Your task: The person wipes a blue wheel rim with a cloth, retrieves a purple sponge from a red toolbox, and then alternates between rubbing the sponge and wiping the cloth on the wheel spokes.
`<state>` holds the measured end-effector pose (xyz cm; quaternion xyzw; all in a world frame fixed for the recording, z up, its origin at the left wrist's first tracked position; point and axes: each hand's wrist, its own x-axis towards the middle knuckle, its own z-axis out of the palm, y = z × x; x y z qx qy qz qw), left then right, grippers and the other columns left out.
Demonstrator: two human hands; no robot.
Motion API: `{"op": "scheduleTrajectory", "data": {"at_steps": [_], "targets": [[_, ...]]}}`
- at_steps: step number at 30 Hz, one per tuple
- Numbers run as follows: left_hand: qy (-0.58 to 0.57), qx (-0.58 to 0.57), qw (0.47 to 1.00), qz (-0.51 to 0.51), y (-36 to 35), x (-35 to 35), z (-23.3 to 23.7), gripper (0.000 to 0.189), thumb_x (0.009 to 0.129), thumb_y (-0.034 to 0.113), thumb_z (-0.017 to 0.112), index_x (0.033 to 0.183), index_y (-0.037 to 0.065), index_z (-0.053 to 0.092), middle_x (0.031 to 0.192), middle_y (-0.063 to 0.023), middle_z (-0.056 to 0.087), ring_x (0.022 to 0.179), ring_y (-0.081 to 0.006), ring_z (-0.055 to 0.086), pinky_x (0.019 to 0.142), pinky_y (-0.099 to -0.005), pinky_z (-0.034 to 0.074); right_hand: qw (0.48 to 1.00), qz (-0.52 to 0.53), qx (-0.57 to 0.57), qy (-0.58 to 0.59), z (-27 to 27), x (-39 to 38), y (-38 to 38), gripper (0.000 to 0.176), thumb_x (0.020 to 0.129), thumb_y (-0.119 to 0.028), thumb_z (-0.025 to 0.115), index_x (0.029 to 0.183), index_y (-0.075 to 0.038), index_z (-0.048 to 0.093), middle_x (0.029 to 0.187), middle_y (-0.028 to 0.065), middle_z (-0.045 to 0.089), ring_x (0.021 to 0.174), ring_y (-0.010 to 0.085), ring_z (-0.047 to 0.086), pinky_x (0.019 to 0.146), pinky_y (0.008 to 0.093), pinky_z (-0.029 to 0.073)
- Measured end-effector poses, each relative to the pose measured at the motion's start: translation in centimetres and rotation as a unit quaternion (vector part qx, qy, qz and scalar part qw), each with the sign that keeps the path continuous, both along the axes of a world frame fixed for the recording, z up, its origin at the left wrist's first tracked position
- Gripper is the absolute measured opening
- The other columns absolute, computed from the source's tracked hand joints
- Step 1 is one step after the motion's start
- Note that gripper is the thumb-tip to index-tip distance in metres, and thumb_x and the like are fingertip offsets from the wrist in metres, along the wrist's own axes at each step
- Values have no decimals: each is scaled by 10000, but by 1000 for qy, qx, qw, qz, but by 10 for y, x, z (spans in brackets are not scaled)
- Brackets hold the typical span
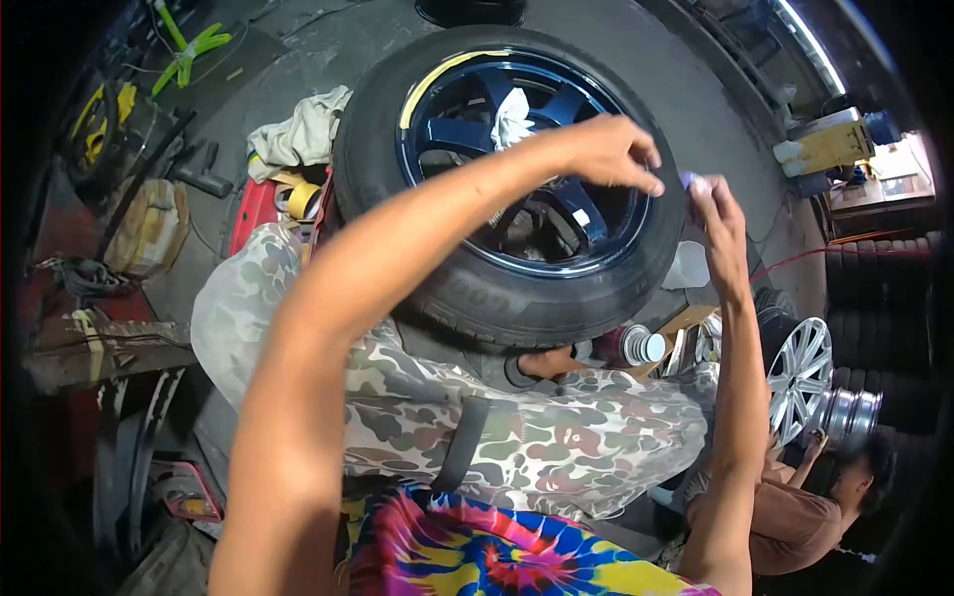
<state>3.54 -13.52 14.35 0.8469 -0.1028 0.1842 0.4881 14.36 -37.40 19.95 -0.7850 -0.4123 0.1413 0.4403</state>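
Observation:
A tire (373,129) with a dark blue spoked rim (462,134) lies in front of my knees. Yellow tape (437,77) runs along the rim's upper left edge, and a crumpled white tissue (512,121) sits near the hub. My left hand (614,154) hovers over the rim's right side, fingers curved and apart, with nothing visible in it. Just right of the tire, my right hand (723,211) pinches a small whitish-purple piece (688,180) at its fingertips; its kind is too small to tell.
Left of the tire, a red bin (256,204) holds a yellow tape roll (301,202) under a pale cloth (303,129). A can (641,346) and white container (686,266) stand at right. Beyond are a silver wheel (800,377) and a seated person (795,517).

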Motion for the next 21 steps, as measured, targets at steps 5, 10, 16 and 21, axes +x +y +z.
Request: {"op": "scheduleTrajectory", "data": {"at_steps": [5, 10, 16, 21], "targets": [[72, -75, 994, -33, 30, -49, 71, 321, 959, 292, 817, 1045, -15, 776, 799, -44, 724, 712, -91, 674, 650, -245, 544, 984, 71, 134, 89, 14, -49, 77, 314, 1126, -352, 583, 1111, -51, 671, 949, -31, 628, 846, 51, 544, 772, 226, 460], [21, 94, 992, 77, 102, -92, 64, 289, 974, 286, 779, 1005, -1, 785, 741, -52, 726, 619, -101, 654, 577, -282, 526, 994, 46, 57, 76, -27, -66, 90, 356, 1147, -294, 531, 1321, -21, 678, 1113, 62, 674, 1039, 133, 621, 959, 313, 509], [14, -74, 953, 294, 154, -274, 102, 214, 969, 184, 739, 1082, 14, 807, 825, -94, 773, 799, -109, 709, 699, -282, 556, 883, 122, -224, -395, -169, -27, 7, 462, 1078, -280, 600, 1458, -17, 608, 1477, 222, 555, 1340, 435, 526, 1136, 493, 423], [38, -61, 855, 514, 176, -390, -26, 222, 1019, 217, 719, 1086, 7, 746, 906, -32, 728, 800, -93, 672, 721, -282, 565, 863, 94, -262, -421, -186, -29, 4, 517, 1090, -273, 583, 1541, -28, 528, 1530, 255, 514, 1394, 440, 488, 1171, 505, 392]]}}
